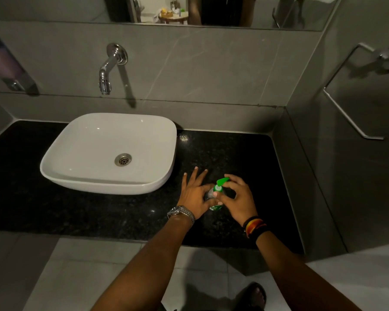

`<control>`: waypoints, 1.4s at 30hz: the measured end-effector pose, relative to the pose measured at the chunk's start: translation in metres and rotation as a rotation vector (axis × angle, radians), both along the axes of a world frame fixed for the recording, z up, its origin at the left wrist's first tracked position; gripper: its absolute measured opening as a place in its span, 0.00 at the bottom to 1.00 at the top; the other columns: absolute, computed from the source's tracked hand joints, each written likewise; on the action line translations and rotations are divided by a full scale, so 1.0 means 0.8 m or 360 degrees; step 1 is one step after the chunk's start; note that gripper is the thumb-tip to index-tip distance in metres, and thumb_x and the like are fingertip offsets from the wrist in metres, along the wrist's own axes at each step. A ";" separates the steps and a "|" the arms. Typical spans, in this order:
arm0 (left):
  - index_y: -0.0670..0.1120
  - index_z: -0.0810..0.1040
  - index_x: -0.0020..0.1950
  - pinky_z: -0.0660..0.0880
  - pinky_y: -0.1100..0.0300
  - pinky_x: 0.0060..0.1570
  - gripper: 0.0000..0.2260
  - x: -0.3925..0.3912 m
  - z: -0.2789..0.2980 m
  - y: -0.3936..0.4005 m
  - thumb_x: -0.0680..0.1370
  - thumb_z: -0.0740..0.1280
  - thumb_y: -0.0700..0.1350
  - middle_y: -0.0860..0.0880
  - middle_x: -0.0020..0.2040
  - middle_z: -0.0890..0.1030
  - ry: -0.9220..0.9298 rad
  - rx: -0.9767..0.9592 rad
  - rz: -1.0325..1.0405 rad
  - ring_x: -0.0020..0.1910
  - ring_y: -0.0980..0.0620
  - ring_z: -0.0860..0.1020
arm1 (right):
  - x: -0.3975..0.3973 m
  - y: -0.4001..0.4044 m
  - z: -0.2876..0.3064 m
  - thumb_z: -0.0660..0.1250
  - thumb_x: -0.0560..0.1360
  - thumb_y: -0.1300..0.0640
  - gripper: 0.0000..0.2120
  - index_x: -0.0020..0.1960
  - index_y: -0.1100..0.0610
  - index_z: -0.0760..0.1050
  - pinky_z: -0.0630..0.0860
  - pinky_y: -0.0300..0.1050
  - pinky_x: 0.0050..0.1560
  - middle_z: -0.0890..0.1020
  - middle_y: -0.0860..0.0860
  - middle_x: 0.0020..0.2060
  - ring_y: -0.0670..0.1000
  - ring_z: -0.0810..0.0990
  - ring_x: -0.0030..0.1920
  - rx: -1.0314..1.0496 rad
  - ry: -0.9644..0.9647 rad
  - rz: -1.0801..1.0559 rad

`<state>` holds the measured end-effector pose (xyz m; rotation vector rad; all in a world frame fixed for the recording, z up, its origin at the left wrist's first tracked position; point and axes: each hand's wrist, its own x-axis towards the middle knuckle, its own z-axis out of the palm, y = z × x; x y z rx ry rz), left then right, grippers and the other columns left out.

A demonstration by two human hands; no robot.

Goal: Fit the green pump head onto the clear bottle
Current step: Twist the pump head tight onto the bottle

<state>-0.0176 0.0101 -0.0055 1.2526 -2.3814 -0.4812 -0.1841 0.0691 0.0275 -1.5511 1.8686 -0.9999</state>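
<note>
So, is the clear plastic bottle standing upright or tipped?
Upright: the clear plastic bottle stands on the black granite counter, green pump head on top.

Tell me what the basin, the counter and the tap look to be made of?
Basin: likely glazed white ceramic, smooth with bright highlights. Counter: seemingly polished black granite, finely speckled and reflective. Tap: chrome-finished metal, mirror-shiny.
</note>
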 end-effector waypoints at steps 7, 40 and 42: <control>0.55 0.82 0.61 0.44 0.34 0.75 0.27 0.000 0.000 -0.003 0.71 0.63 0.70 0.46 0.79 0.64 0.0004 -0.0005 -0.0003 0.80 0.42 0.50 | 0.003 -0.007 0.005 0.79 0.63 0.45 0.26 0.57 0.53 0.80 0.71 0.45 0.67 0.74 0.47 0.64 0.49 0.72 0.65 0.0058 -0.0030 -0.0062; 0.52 0.85 0.52 0.45 0.35 0.76 0.22 -0.009 0.009 0.004 0.71 0.62 0.63 0.45 0.73 0.72 -0.0024 -0.0154 0.0072 0.79 0.41 0.55 | 0.019 -0.003 0.016 0.70 0.70 0.43 0.15 0.53 0.49 0.84 0.56 0.61 0.75 0.80 0.42 0.55 0.50 0.72 0.62 0.0057 0.0685 -0.0165; 0.52 0.85 0.53 0.45 0.35 0.76 0.22 -0.007 0.007 0.003 0.71 0.61 0.63 0.45 0.73 0.72 -0.0032 -0.0150 0.0074 0.79 0.41 0.55 | 0.025 -0.002 0.020 0.70 0.71 0.43 0.14 0.51 0.48 0.84 0.55 0.61 0.75 0.80 0.42 0.55 0.49 0.72 0.62 0.0099 0.0678 -0.0212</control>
